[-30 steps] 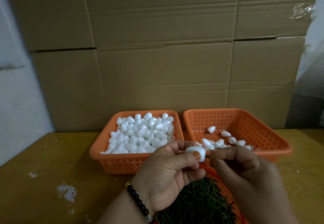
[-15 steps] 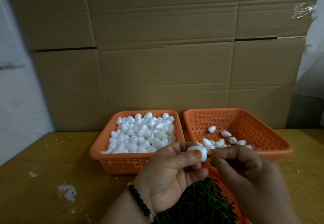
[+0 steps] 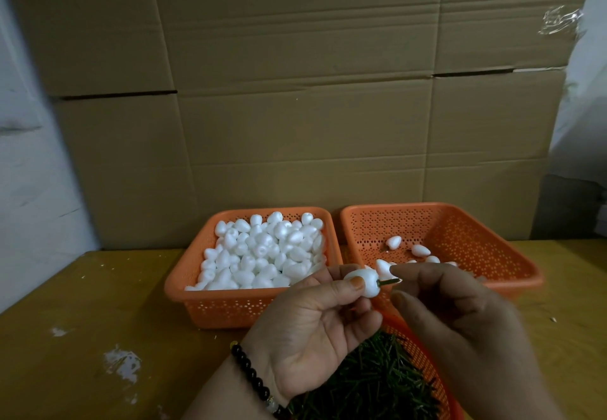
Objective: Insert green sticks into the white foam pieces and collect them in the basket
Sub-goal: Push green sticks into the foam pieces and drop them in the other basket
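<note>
My left hand (image 3: 308, 327) pinches a white foam piece (image 3: 363, 283) between thumb and fingers, above the near edge of the baskets. A green stick (image 3: 387, 282) pokes out of its right side, and my right hand (image 3: 450, 317) pinches the stick's free end. The left orange basket (image 3: 230, 308) is heaped with plain foam pieces (image 3: 262, 252). The right orange basket (image 3: 460, 239) holds several foam pieces (image 3: 420, 249) on its floor, partly hidden by my right hand. A third orange basket (image 3: 423, 354) under my hands is full of green sticks (image 3: 371, 383).
The baskets stand on a yellowish wooden table (image 3: 98, 337) with white specks. A wall of stacked cardboard boxes (image 3: 295, 91) rises right behind them. A black bead bracelet (image 3: 249, 370) sits on my left wrist.
My right hand has drawn back a little to the right, so a short length of green stick now shows between it and the foam piece. My left hand has barely moved.
</note>
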`<state>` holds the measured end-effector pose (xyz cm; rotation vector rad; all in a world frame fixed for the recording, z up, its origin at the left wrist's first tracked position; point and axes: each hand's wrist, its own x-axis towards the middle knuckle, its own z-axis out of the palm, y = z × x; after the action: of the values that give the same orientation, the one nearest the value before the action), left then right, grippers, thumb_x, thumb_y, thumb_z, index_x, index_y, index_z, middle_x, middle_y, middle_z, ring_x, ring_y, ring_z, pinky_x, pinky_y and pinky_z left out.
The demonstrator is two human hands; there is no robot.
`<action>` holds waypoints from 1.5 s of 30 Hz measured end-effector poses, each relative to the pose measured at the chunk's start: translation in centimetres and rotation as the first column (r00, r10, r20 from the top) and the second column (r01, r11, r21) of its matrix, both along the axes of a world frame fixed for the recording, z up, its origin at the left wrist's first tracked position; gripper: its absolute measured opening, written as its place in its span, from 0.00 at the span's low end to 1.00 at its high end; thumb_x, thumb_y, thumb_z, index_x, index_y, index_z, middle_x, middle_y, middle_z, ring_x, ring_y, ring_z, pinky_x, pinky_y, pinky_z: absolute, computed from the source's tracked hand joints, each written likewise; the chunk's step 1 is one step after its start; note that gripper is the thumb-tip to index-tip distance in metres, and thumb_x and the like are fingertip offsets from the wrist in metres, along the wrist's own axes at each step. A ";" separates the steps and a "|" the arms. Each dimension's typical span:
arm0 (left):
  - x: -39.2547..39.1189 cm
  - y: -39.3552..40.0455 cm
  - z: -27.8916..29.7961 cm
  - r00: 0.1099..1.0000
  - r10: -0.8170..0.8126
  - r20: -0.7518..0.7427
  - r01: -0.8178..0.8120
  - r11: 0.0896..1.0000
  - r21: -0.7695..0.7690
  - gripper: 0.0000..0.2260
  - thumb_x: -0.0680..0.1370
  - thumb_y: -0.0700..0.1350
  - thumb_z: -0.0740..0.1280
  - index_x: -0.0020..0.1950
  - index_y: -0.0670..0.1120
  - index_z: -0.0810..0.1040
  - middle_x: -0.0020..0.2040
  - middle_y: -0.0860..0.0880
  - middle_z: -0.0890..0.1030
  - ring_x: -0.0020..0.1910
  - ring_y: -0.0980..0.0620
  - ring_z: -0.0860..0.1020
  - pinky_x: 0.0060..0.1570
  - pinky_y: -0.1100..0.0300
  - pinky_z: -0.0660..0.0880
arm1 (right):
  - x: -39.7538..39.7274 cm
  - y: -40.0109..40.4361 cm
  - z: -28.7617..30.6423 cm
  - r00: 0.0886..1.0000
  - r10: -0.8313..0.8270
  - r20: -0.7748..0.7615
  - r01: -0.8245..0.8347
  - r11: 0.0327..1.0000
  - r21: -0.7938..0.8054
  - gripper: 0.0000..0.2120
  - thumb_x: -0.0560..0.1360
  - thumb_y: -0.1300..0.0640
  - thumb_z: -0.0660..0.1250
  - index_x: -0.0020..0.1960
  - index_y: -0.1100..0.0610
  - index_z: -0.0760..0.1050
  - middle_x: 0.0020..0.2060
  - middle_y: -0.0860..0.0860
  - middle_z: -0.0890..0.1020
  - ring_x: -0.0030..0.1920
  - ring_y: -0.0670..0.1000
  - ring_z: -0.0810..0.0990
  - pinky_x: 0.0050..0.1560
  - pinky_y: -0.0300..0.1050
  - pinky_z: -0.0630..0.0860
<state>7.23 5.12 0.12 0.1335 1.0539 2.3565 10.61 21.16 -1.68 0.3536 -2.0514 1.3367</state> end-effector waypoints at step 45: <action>0.1 0.2 -0.3 0.999 -0.003 -0.044 0.002 0.999 -0.038 0.06 0.66 0.33 0.70 0.41 0.39 0.83 0.37 0.42 0.81 0.30 0.52 0.79 0.30 0.59 0.79 | 0.2 -0.3 0.1 0.999 -0.035 0.008 0.035 0.998 0.043 0.06 0.64 0.47 0.66 0.40 0.46 0.80 0.37 0.36 0.82 0.37 0.36 0.81 0.35 0.25 0.73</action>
<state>7.31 5.32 -0.22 0.1738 1.1185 2.3396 10.80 20.89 -1.59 0.3303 -2.0870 1.2769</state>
